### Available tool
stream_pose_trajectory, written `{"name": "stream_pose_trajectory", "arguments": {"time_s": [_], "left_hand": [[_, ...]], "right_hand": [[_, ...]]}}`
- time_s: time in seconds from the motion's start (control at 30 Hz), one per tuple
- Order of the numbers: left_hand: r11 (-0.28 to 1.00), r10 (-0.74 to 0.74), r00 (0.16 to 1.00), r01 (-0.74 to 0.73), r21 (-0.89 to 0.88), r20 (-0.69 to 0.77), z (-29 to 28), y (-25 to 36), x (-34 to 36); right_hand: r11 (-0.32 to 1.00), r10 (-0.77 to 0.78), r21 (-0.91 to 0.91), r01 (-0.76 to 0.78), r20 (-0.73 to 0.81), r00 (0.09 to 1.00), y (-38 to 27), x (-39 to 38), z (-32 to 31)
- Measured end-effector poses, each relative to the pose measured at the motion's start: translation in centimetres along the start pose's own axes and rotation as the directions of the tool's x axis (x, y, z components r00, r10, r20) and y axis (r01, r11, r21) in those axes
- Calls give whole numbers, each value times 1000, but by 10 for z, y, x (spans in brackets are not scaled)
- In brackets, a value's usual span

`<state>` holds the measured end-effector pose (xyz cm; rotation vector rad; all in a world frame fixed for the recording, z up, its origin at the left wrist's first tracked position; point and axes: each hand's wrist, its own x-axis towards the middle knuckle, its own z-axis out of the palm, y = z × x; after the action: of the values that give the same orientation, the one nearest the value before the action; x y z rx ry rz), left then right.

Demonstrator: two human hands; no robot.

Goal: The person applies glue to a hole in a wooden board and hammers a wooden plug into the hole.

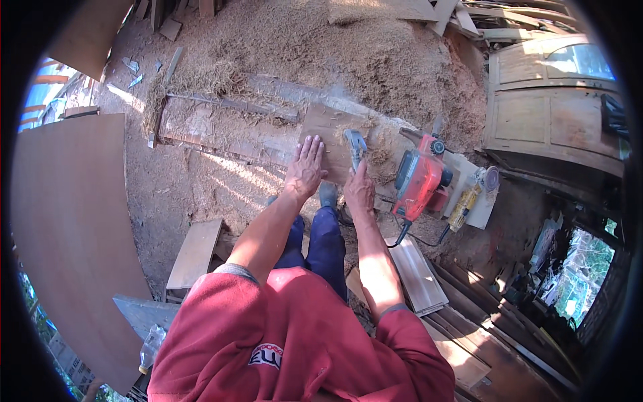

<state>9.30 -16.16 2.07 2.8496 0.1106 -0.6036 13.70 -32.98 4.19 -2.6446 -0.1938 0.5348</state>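
My left hand (307, 167) lies with its fingers stretched out on a brown wooden board (323, 122) on the dusty bench (224, 127). Just to the right, my right hand (360, 189) is closed round the handle of a claw hammer (355, 142). The hammer's metal head is over the right part of the board; whether it touches the wood I cannot tell. Beyond the hammer, on the right, sits a red electric planer (420, 181) with a dark cord.
A yellow angle grinder (465, 204) lies right of the planer. Wood shavings (295, 43) are heaped beyond the bench. A large brown panel (74, 228) stands at the left, a wooden cabinet (529, 114) at the far right. Several planks (416, 273) lie at the lower right.
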Motion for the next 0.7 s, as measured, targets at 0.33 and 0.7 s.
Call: {"name": "stream_pose_trajectory", "arguments": {"time_s": [0.33, 0.7], "left_hand": [[999, -19, 1000, 20, -26, 20, 0, -4, 1], [999, -7, 997, 5, -33, -77, 1, -5, 4]], "right_hand": [[1000, 13, 8, -13, 53, 999, -8, 1, -2], [992, 80, 105, -72, -65, 995, 17, -24, -8]]}}
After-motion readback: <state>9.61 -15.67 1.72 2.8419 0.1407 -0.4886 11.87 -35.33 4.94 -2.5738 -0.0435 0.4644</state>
